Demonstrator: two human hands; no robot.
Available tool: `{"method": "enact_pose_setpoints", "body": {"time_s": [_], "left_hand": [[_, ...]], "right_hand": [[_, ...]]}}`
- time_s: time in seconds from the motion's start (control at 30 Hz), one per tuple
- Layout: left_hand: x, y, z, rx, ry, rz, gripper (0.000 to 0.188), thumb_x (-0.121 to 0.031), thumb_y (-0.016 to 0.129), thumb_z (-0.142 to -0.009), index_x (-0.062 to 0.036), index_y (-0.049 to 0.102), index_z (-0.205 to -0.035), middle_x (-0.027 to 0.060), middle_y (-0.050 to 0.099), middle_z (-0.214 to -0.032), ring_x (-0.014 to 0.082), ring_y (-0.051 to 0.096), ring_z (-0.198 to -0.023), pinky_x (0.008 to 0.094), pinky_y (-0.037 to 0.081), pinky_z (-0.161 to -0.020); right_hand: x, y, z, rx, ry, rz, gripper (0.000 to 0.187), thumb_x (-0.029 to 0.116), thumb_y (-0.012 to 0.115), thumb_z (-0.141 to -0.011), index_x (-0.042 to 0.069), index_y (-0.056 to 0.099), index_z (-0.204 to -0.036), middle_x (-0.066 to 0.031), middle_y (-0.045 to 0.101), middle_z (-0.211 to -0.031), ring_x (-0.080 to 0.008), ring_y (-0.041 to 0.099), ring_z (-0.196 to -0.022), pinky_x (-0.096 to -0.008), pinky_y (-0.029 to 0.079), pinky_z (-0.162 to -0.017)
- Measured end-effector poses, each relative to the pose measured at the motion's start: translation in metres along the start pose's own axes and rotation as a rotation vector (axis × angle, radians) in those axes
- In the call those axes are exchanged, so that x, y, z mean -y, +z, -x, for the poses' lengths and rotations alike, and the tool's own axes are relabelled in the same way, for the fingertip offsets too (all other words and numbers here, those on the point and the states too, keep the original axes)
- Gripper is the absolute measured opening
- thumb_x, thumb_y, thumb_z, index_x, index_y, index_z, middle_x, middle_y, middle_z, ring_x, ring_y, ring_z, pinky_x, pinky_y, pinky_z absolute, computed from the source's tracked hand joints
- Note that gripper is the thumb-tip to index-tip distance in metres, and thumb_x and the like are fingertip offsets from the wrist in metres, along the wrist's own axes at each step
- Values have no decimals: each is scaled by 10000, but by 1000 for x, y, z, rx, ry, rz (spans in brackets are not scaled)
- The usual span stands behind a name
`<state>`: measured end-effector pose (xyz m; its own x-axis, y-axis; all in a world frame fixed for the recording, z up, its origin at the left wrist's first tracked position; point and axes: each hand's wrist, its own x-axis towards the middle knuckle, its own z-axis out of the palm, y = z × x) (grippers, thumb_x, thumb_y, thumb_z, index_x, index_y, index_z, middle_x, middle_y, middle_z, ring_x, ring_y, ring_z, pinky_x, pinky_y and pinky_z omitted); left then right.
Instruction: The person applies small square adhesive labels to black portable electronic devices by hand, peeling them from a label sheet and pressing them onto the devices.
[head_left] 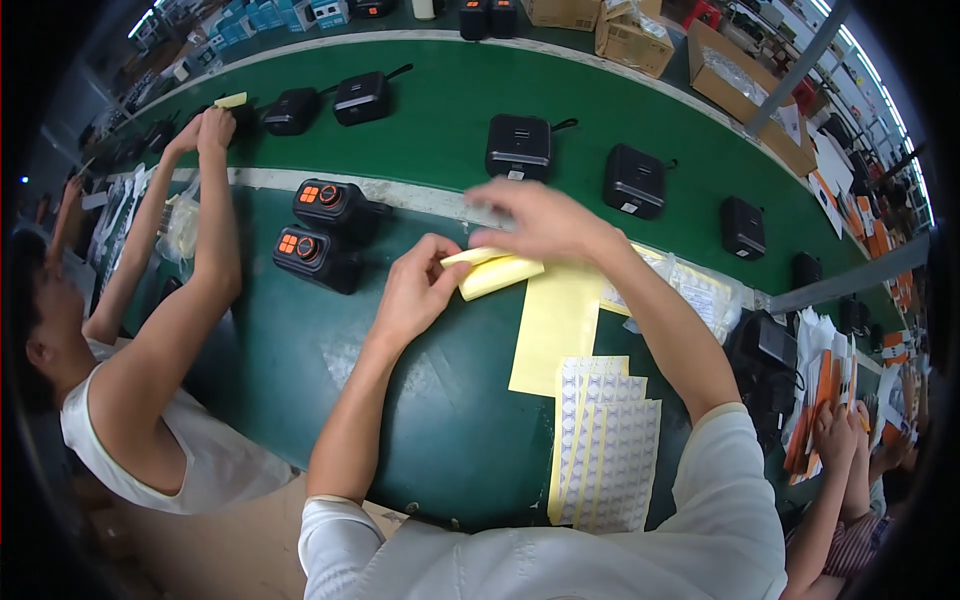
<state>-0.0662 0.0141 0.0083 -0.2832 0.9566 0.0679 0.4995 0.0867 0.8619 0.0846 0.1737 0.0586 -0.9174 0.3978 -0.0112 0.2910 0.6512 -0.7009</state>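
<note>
My left hand [412, 287] pinches a curled yellow label backing sheet [502, 277] between thumb and fingers, above the green bench. Just over that sheet's far edge is my right hand [545, 222], its fingertips smeared by motion; whether they hold anything cannot be made out. Beneath the hands lies a flat yellow sheet [555, 330]. Closer to my body, several sheets of small printed labels [608, 450] are fanned out. Left of my left hand stand two black box-shaped devices with orange buttons, one nearer [318, 258] and one farther [340, 205].
Beyond a pale rail, black devices [518, 147] are spaced along a green conveyor belt [430, 110]. Plastic-wrapped label sheets [690, 290] and dark devices [765, 350] sit at right. A co-worker's arms [210, 210] reach over the belt at left; another person's hands [838, 435] hold orange-and-white packaging.
</note>
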Motion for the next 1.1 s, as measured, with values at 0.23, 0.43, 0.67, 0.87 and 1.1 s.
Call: {"method": "enact_pose_setpoints", "body": {"time_s": [0.23, 0.43, 0.67, 0.87, 1.1], "left_hand": [[10, 16, 6, -273, 34, 579, 188, -65, 596, -941, 4, 572, -1114, 33, 637, -878, 48, 536, -640, 197, 445, -536], [6, 22, 12, -198, 54, 364, 148, -67, 582, -948, -12, 599, -1084, 33, 649, -894, 40, 508, -627, 199, 423, -533], [-60, 39, 33, 92, 292, -33, 109, -31, 622, -900, 23, 652, -990, 75, 650, -879, 138, 598, -709, 245, 479, -652], [-99, 94, 70, 313, 658, -218, 469, -186, 771, -750, 49, 608, -1122, 172, 593, -1045, 331, 562, -942, 403, 472, -819], [-110, 127, 103, 498, 640, -399, 745, -358, 805, -703, 100, 522, -1219, 197, 510, -1189, 335, 476, -1087, 433, 372, -951]], "right_hand": [[-20, -22, 6, 134, 158, -61, 286, 244, 657, -886, 14, 659, -1056, -103, 683, -926, -168, 609, -842, -310, 487, -772], [-99, -108, -8, -637, 423, -200, 319, 166, 621, -789, -58, 673, -1010, -135, 681, -825, -205, 651, -728, -342, 499, -659], [-142, -137, 4, -870, 679, 333, 867, 538, 670, -808, -84, 430, -1362, -323, 528, -1289, -417, 569, -1170, -453, 452, -987], [-47, -87, 41, -1043, 167, 6, 372, 200, 615, -883, -17, 619, -1185, -241, 574, -1241, -354, 528, -1205, -383, 394, -1051], [-25, -39, 64, -964, 20, -211, 256, 171, 638, -902, 40, 679, -1118, -128, 610, -1156, -210, 667, -988, -306, 538, -800]]}}
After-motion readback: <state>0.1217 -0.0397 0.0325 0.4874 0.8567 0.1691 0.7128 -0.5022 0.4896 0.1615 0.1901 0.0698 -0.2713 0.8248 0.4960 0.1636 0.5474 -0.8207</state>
